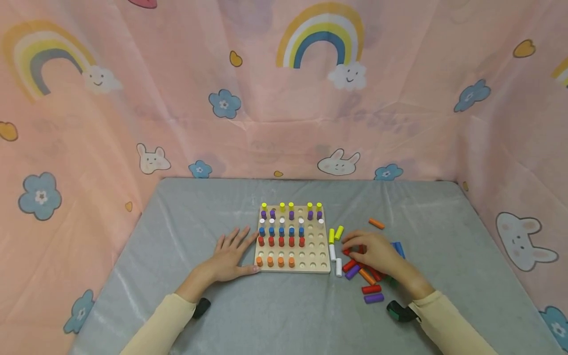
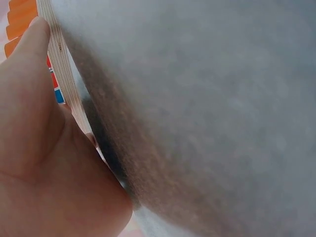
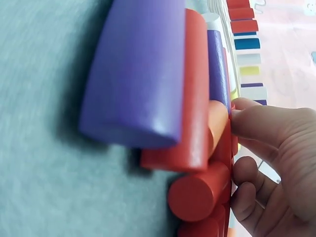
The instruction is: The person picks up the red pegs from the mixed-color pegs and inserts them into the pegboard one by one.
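Observation:
A wooden pegboard [image 1: 310, 266] lies on the table, with rows of yellow, purple, white, blue, red and orange pegs standing in its holes. My left hand [image 1: 230, 259] rests palm down at the board's left side, fingers spread. Its thumb touches the board's near left corner, and the wooden edge [image 2: 64, 74] shows beside that thumb in the left wrist view. Over the loose pegs right of the board, my right hand [image 1: 374, 251] pinches a red peg [image 1: 346, 252] between thumb and fingers. In the right wrist view, this hand [image 3: 281, 153] partly hides the pegs behind it.
Loose yellow [image 1: 339, 232] and white pegs [image 1: 339, 267] lie along the board's right edge. Around the right hand are scattered red, orange, blue and purple pegs [image 1: 373, 298]. One orange peg [image 1: 376, 224] lies farther back. A patterned pink cloth [image 1: 275, 138] hangs behind the grey table [image 1: 284, 315].

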Available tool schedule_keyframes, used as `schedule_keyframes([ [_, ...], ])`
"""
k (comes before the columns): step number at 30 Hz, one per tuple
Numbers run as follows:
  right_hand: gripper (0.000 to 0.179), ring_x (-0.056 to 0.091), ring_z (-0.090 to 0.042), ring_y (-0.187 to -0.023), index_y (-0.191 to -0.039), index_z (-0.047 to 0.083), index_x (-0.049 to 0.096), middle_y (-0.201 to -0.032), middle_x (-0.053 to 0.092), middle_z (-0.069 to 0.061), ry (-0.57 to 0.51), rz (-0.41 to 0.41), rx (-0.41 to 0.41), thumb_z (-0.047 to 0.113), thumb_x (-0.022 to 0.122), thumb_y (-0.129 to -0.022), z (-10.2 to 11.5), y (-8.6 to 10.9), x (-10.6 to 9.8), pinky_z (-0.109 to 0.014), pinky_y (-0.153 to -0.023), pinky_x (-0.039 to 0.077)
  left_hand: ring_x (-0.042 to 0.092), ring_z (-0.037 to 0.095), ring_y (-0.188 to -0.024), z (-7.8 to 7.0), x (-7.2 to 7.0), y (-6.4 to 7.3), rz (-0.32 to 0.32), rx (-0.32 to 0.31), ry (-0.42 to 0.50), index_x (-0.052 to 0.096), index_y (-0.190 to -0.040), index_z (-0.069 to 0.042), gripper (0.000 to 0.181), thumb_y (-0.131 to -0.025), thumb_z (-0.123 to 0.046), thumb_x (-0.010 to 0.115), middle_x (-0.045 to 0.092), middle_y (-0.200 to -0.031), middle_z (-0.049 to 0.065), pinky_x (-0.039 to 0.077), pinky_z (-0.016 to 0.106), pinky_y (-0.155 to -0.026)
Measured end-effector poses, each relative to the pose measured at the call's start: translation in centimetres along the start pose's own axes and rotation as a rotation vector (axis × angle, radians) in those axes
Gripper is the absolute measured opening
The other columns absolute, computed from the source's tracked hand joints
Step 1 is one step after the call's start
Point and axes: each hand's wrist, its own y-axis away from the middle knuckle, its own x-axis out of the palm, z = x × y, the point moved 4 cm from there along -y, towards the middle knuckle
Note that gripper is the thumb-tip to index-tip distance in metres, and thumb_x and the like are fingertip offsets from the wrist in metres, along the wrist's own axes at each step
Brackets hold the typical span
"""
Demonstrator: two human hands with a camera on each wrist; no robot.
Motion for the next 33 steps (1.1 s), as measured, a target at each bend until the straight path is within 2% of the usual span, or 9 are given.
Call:
schedule_keyframes([
  [4,0.022,0.064,-0.012,-0.090,-0.097,0.024,0.078,-0.104,0.072,0.007,0.007,-0.001,0.014,0.010,0.080,-0.080,-0.1,-0.2,0.3,-0.021,-0.069,0.048,0.006,0.041,-0.154,0.0,-0.1,0.0,-0.003,-0.001,-0.012,0.016,-0.160,-0.024,0.097,-0.086,-0.069,0.059,0.011,-0.168,0.011,0.006,0.070,-0.118],
  [6,0.022,0.063,-0.009,-0.088,-0.097,0.026,0.078,-0.101,0.072,0.010,0.016,-0.010,0.023,0.012,0.081,-0.080,-0.1,-0.2,0.4,-0.020,-0.070,0.048,0.005,0.040,-0.155,0.1,0.1,0.0,-0.004,0.001,-0.019,0.013,-0.161,-0.026,0.097,-0.087,-0.070,0.057,0.009,-0.169,0.009,0.005,0.069,-0.118],
  [10,0.020,0.065,-0.009,-0.090,-0.098,0.027,0.077,-0.099,0.072,0.011,0.022,-0.023,0.036,0.017,0.081,-0.081,-0.2,-0.3,0.6,-0.025,-0.075,0.052,0.003,0.038,-0.155,0.4,0.5,-0.1,-0.014,0.005,-0.016,0.010,-0.161,-0.028,0.097,-0.087,-0.070,0.056,0.007,-0.169,0.006,0.005,0.069,-0.118],
  [14,0.020,0.065,-0.011,-0.092,-0.101,0.026,0.077,-0.099,0.071,0.011,0.011,-0.004,0.040,0.019,0.080,-0.083,-0.3,-0.4,0.8,-0.029,-0.080,0.054,0.002,0.036,-0.156,0.5,0.6,-0.2,-0.014,-0.003,-0.011,0.009,-0.161,-0.029,0.096,-0.088,-0.069,0.057,0.006,-0.170,0.005,0.004,0.068,-0.119],
  [20,0.019,0.063,-0.007,-0.090,-0.102,0.027,0.076,-0.099,0.071,0.011,0.010,0.021,0.055,0.021,0.079,-0.085,-0.3,-0.7,0.9,-0.026,-0.078,0.053,0.001,0.036,-0.156,0.4,0.5,-0.2,-0.001,-0.005,-0.015,0.008,-0.161,-0.029,0.096,-0.088,-0.069,0.057,0.004,-0.170,0.005,0.002,0.067,-0.119],
  [27,0.016,0.066,-0.012,-0.092,-0.101,0.026,0.077,-0.101,0.071,0.009,0.037,0.026,0.069,0.021,0.078,-0.085,-0.3,-1.0,1.0,-0.032,-0.078,0.054,0.005,0.040,-0.155,0.4,0.4,-0.2,-0.011,0.007,-0.016,0.011,-0.161,-0.029,0.098,-0.086,-0.074,0.054,0.009,-0.169,0.009,0.004,0.069,-0.118],
  [33,0.017,0.067,-0.014,-0.095,-0.102,0.022,0.076,-0.102,0.072,0.006,0.031,-0.001,0.058,0.020,0.078,-0.086,0.0,-1.1,0.9,-0.037,-0.082,0.056,0.000,0.036,-0.156,0.5,0.6,-0.2,0.001,-0.002,-0.020,0.007,-0.161,-0.030,0.097,-0.088,-0.069,0.056,0.003,-0.170,0.005,0.001,0.067,-0.119],
])
